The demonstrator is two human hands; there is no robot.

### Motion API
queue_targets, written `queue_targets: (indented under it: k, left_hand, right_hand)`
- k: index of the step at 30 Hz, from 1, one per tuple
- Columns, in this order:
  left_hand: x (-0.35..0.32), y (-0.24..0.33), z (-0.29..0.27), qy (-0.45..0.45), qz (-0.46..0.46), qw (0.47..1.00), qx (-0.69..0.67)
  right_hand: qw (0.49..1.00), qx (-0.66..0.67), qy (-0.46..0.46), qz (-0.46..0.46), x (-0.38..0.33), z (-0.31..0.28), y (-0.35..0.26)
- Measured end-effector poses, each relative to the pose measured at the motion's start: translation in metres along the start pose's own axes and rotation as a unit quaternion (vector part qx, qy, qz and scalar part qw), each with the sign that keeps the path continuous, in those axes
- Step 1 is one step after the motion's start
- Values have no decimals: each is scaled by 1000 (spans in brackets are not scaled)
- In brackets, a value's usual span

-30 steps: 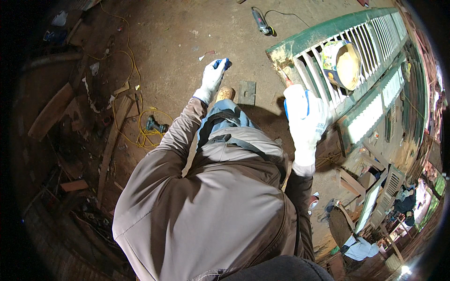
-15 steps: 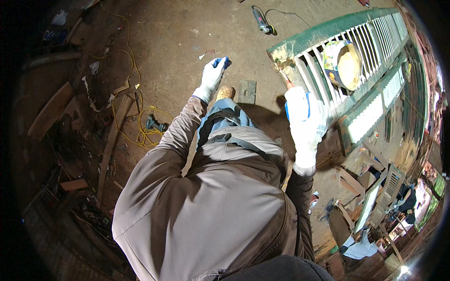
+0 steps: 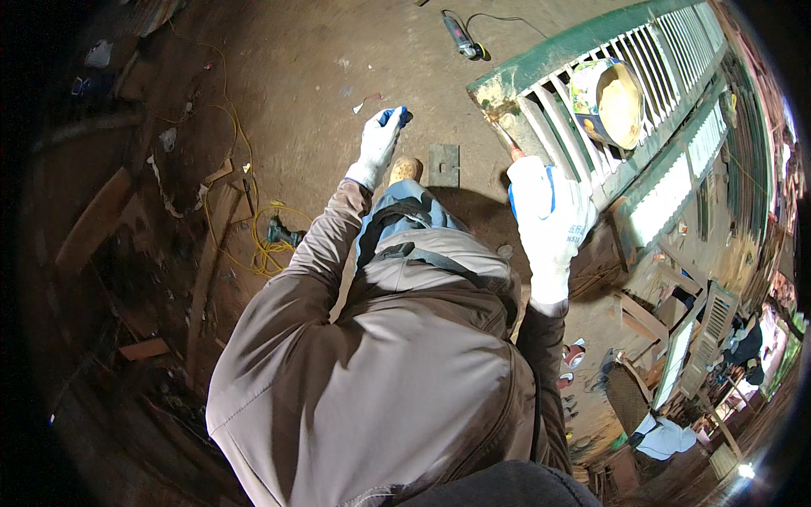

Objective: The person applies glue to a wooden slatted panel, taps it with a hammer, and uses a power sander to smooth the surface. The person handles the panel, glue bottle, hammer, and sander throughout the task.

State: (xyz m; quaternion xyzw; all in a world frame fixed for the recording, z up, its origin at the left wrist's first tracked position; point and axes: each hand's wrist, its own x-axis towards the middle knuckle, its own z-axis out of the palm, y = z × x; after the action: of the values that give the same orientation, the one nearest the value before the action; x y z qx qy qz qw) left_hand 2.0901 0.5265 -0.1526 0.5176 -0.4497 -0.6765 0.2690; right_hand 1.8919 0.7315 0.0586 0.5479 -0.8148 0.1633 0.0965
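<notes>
Right hand (image 3: 549, 221), gloved, closed around a brush handle (image 3: 512, 150), tip at the green louvred shutter (image 3: 591, 93)'s corner. Left hand (image 3: 378, 145), gloved, fingers loosely curled, holds nothing. Paint tin (image 3: 610, 100) sits on slats.

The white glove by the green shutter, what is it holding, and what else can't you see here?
- Tool in the right hand: head view, the glove hides all but a thin tip.
- Left hand fingertips: curled, too small to tell the contents.
- Green shutter: far end bent and cut off at the picture's rim.
</notes>
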Motion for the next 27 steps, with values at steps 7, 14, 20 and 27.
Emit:
queue_targets:
  k: [7,14,20,27]
  left_hand:
    - [0,-1,-6,-5,-23,1000,6]
    - [-2,-2,-6,26,4,999,-21]
    - [0,2,-6,19,3,999,-47]
    - [7,8,4,-4,31,999,-42]
  right_hand:
    - [999,10,21,46,-2,19,10]
    - [996,12,25,80,4,19,10]
    - [992,9,10,128,-1,26,10]
    - [990,23,46,130,-5,41,13]
